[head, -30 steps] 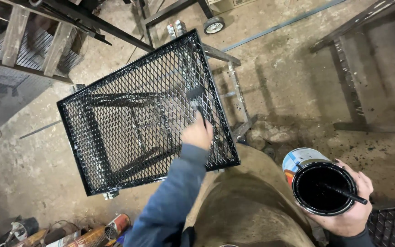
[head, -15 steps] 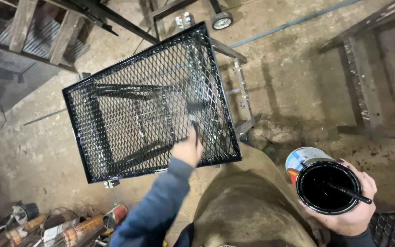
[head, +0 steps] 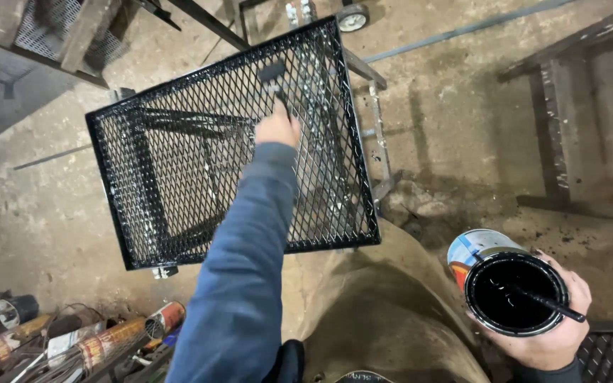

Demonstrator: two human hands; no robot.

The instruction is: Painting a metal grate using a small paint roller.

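Note:
A black expanded-metal mesh top (head: 179, 149) on a black frame stands on the concrete floor in front of me. My left hand (head: 277, 129), in a blue sleeve, reaches over it and grips a paintbrush (head: 272, 76) whose dark head rests on the mesh near its far edge. My right hand (head: 551, 333) at lower right holds an open paint can (head: 509, 287) full of black paint, with a thin stick lying across the rim.
A dark metal frame (head: 555, 135) lies on the floor at right. Wooden and metal racking (head: 44, 35) fills the upper left. Spray cans and clutter (head: 108, 340) lie at lower left. A small caster wheel (head: 352, 18) shows at the top.
My left hand has pushed the brush farther away across the mesh, toward its far edge. The paint can stays at lower right in my right hand.

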